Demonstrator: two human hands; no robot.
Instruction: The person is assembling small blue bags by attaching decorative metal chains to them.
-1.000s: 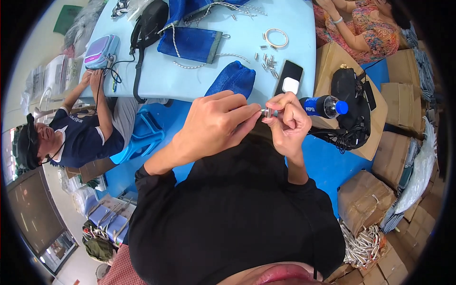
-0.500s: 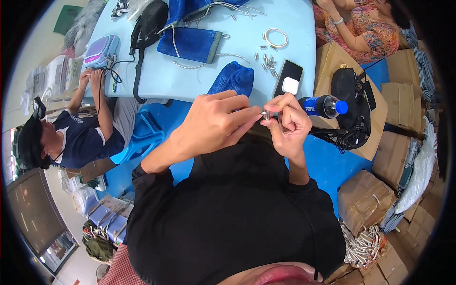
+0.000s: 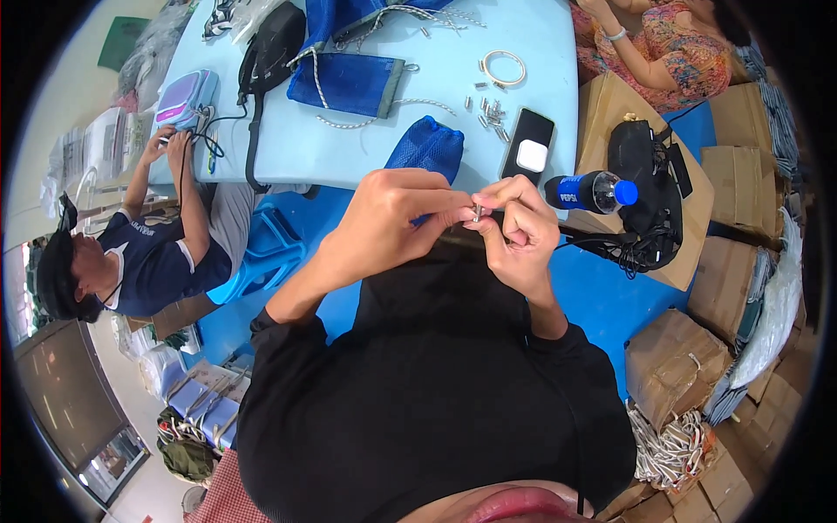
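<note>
Right grip (image 3: 519,228) pinches metal piece (image 3: 477,213) near table edge (image 3: 344,177), blue floor (image 3: 588,288) alongside.

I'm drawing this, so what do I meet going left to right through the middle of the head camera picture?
Person in a cap → blue plastic seat → left hand → small metal piece → right hand → bottle → black bag → stacked brown boxes.

Single head-worn fisheye; near, downward past wearer's torso (image 3: 436,383) toward table (image 3: 340,155)
</note>
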